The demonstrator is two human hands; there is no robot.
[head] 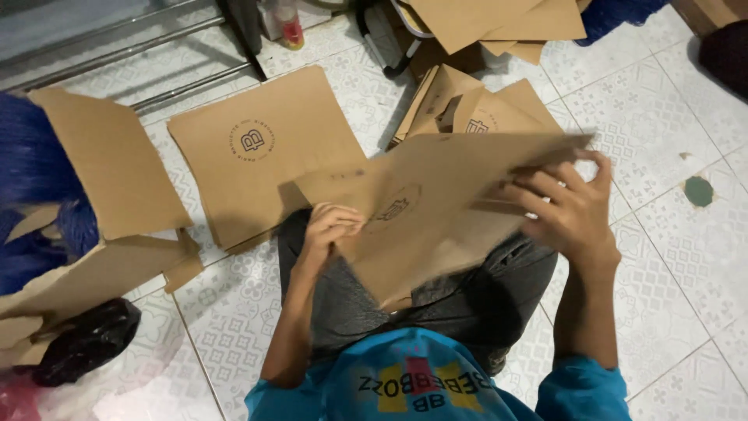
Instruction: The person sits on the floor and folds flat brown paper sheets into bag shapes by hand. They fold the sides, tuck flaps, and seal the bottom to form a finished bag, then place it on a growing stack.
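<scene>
The person sits on the white patterned tile floor (670,234) and holds a flat brown cardboard box blank (436,210) above the lap. This cardboard sheet is matte and stiff, with cut flaps and fold lines, and it carries a round dark printed mark near its middle. It is tilted, with its upper edge toward the camera.

The left hand (331,226) is clenched on the left edge of the sheet, with the fingers curled over the cardboard. The right hand (573,206) grasps the right upper corner, where a flap is bent; its fingers are spread over the edge.

Just beyond the held sheet, a second flat brown cardboard blank (261,148) with the same round mark lies on the floor. A loose heap of brown cardboard pieces (475,105) lies behind it to the right, and more cardboard sheets (499,19) are at the top edge. On the left stands a larger folded cardboard piece (109,168), beside blue fabric (31,156). A crumpled black plastic bag (86,339) lies low on the left; what is inside I cannot tell.
</scene>
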